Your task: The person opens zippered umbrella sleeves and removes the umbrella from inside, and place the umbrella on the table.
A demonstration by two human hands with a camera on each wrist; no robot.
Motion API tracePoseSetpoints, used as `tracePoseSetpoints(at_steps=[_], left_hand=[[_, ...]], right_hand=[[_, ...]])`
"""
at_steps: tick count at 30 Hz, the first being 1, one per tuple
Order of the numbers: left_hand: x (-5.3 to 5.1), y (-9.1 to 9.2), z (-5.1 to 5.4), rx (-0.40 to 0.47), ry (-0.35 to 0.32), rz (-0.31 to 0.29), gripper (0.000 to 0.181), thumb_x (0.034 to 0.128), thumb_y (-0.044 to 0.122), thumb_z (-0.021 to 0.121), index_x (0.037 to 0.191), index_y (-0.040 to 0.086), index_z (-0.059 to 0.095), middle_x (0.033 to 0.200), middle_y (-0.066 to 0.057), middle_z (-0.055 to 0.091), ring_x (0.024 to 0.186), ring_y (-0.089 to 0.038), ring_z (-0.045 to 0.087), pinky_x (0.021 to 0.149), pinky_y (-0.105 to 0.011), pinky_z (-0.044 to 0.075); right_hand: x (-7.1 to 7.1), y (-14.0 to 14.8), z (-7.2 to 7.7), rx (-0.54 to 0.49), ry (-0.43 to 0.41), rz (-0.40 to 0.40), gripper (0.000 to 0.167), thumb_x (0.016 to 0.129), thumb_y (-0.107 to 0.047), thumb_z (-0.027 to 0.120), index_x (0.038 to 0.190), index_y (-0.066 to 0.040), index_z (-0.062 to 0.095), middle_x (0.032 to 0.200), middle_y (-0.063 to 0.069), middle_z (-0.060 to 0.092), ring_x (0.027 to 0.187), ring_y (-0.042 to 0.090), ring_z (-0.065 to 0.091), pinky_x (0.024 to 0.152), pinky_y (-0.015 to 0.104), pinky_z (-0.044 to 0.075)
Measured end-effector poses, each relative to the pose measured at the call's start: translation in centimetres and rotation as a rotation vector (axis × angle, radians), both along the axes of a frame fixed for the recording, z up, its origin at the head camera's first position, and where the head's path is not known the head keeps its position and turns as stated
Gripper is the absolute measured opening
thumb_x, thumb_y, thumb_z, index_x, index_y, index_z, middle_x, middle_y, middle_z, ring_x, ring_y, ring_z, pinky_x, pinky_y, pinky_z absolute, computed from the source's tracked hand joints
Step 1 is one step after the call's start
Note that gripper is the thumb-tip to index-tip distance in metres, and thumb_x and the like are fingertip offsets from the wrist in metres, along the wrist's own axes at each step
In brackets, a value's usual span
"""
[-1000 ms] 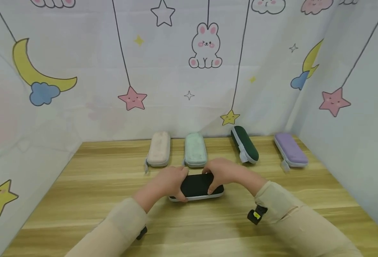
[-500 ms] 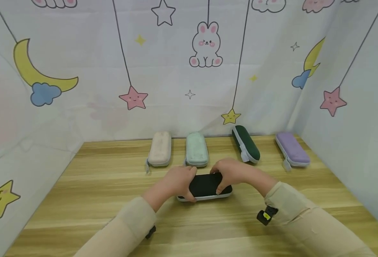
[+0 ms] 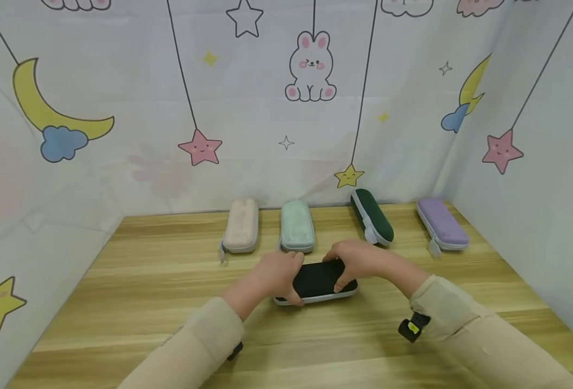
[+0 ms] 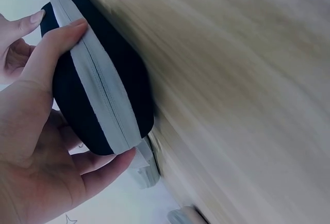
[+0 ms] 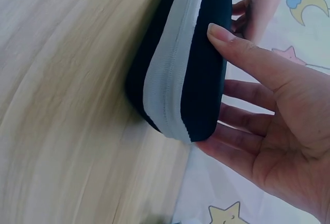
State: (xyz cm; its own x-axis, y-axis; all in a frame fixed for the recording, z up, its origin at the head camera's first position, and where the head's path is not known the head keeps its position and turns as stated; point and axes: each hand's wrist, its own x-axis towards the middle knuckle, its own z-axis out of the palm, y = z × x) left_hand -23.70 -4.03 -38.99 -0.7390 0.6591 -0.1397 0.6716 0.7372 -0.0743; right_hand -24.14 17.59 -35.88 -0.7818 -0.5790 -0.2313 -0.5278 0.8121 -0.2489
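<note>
A black zippered case with a pale grey zip band lies lengthwise on the table, between both hands. My left hand grips its left end, and my right hand holds the right end. In the left wrist view, the left thumb presses on the zip band of the case, with the other fingers behind and under its end. In the right wrist view, the right thumb lies on the black side of the case, its fingers round the far side. The zip looks shut along the visible edge.
Along the back of the wooden table lie a beige case, a mint case, a dark green case tipped on its side, and a purple case. A printed white curtain stands behind and at both sides.
Both hands and the black case have slid a little to the right, mostly in the first half second. The grip looks the same, and the back cases stay put.
</note>
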Motion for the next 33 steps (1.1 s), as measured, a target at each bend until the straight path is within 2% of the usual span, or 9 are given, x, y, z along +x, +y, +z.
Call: tracePoseSetpoints(at_steps=[7,15,18,23,27,31,33], left_hand=[[0.2,1.0,-0.2,-0.015,-0.026,0.022,0.080,0.0664,0.069,0.076,0.112,0.009,0.051,0.111,-0.005,0.059,0.092,-0.021,0.061,0.078,-0.033,0.051],[0.4,1.6,0.3,-0.021,-0.001,0.028,0.078,0.0667,0.069,0.077,0.109,0.008,0.051,0.105,-0.005,0.058,0.090,-0.022,0.060,0.080,-0.034,0.051],[0.4,1.7,0.3,-0.025,-0.013,0.037,0.080,0.0673,0.068,0.076,0.112,0.008,0.051,0.109,-0.005,0.058,0.094,-0.023,0.060,0.083,-0.034,0.050],[0.4,1.6,0.4,-0.015,-0.056,0.074,0.090,0.0691,0.068,0.076,0.128,0.005,0.050,0.124,-0.009,0.057,0.108,-0.027,0.058,0.091,-0.038,0.048],[0.2,0.9,0.5,0.045,-0.126,0.120,0.092,0.0728,0.067,0.073,0.138,0.007,0.048,0.130,-0.009,0.056,0.113,-0.027,0.057,0.090,-0.040,0.048],[-0.1,-0.5,1.0,0.191,-0.192,0.167,0.068,0.0855,0.059,0.066,0.132,0.011,0.055,0.127,-0.006,0.060,0.111,-0.023,0.059,0.087,-0.040,0.049],[-0.2,-1.3,1.3,0.266,-0.199,0.204,0.051,0.0917,0.049,0.064,0.124,0.011,0.059,0.118,-0.005,0.063,0.101,-0.021,0.062,0.082,-0.038,0.050]], right_hand=[[0.5,1.2,-0.2,-0.039,0.001,-0.002,0.064,0.071,-0.033,0.088,0.125,-0.007,0.066,0.118,0.003,0.064,0.109,0.023,0.059,0.092,0.040,0.047],[0.4,1.9,-0.2,-0.039,0.021,-0.017,0.066,0.072,-0.032,0.088,0.128,-0.009,0.064,0.123,0.005,0.064,0.112,0.024,0.059,0.093,0.040,0.047],[0.5,2.0,-0.2,-0.036,0.023,-0.013,0.066,0.072,-0.034,0.087,0.129,-0.008,0.064,0.123,0.005,0.064,0.113,0.025,0.059,0.093,0.041,0.047],[0.5,2.1,-0.2,-0.040,0.022,-0.019,0.066,0.073,-0.035,0.087,0.129,-0.009,0.064,0.125,0.006,0.063,0.115,0.026,0.058,0.095,0.042,0.046],[0.5,2.1,-0.3,-0.048,0.024,-0.020,0.066,0.073,-0.036,0.086,0.129,-0.009,0.064,0.126,0.006,0.062,0.116,0.027,0.057,0.095,0.042,0.046],[0.8,1.9,-0.3,-0.061,0.023,-0.018,0.067,0.074,-0.036,0.086,0.130,-0.008,0.063,0.127,0.008,0.062,0.118,0.028,0.056,0.097,0.044,0.044],[0.9,1.9,-0.3,-0.073,0.023,-0.013,0.066,0.074,-0.035,0.086,0.130,-0.008,0.063,0.128,0.008,0.061,0.119,0.029,0.055,0.098,0.044,0.043]])
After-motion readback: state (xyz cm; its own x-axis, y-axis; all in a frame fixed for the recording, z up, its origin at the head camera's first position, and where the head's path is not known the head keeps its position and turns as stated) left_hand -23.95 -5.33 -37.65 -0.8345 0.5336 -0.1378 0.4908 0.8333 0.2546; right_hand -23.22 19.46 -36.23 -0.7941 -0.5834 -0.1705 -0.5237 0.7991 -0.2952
